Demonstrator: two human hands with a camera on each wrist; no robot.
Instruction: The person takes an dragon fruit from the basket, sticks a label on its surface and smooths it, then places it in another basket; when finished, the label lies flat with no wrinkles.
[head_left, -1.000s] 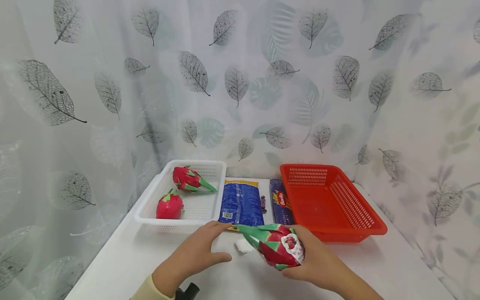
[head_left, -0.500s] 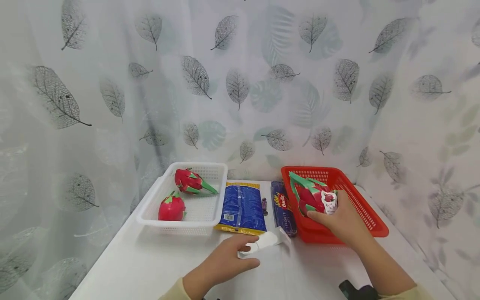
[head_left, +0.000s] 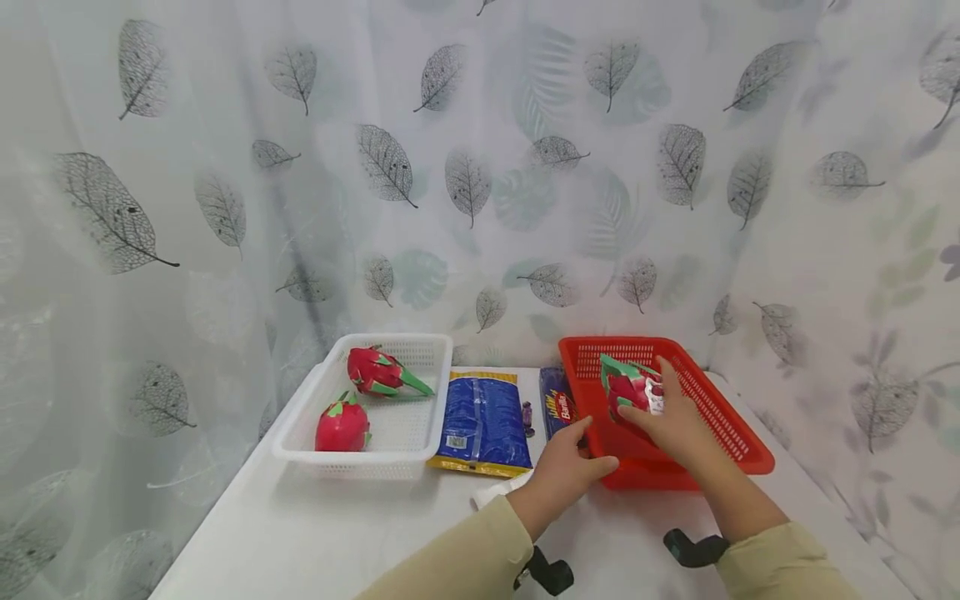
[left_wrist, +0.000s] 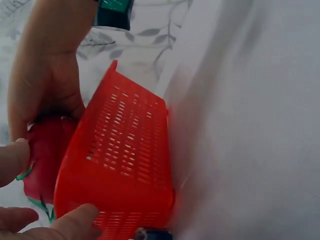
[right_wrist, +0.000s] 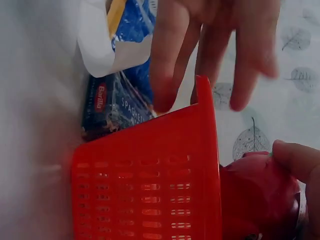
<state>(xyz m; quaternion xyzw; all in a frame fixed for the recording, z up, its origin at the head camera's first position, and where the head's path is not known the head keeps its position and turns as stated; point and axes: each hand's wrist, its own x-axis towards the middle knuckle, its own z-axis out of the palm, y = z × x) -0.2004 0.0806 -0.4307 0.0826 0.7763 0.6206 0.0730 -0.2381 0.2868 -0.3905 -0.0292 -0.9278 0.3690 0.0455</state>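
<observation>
My right hand (head_left: pixel 681 427) grips a red dragon fruit (head_left: pixel 622 390) with green scales and a printed sticker, over the inside of the red basket (head_left: pixel 660 478). In the right wrist view the fruit (right_wrist: pixel 257 192) shows above the basket's rim, with my thumb on it. My left hand (head_left: pixel 558 471) is at the basket's near left corner, fingers spread and holding nothing. Seen from the left wrist, its fingertips (left_wrist: pixel 82 215) overlap the basket wall (left_wrist: pixel 120 135). Two more dragon fruits, one long (head_left: pixel 375 371) and one round (head_left: pixel 341 425), lie in the white basket (head_left: pixel 360 457).
Between the baskets lie a blue bag with yellow ends (head_left: pixel 483 421), a small purple wrapped item (head_left: pixel 527 417) and a dark blue Barilla spaghetti box (head_left: pixel 557 400). A white piece of paper (head_left: pixel 487 492) rests before the bag, partly behind my left arm. A leaf-print curtain (head_left: pixel 465 233) hangs behind.
My right hand has carried the dragon fruit from the table's middle rightward into the red basket's area. My left hand has moved right, past the white paper, to the basket's corner.
</observation>
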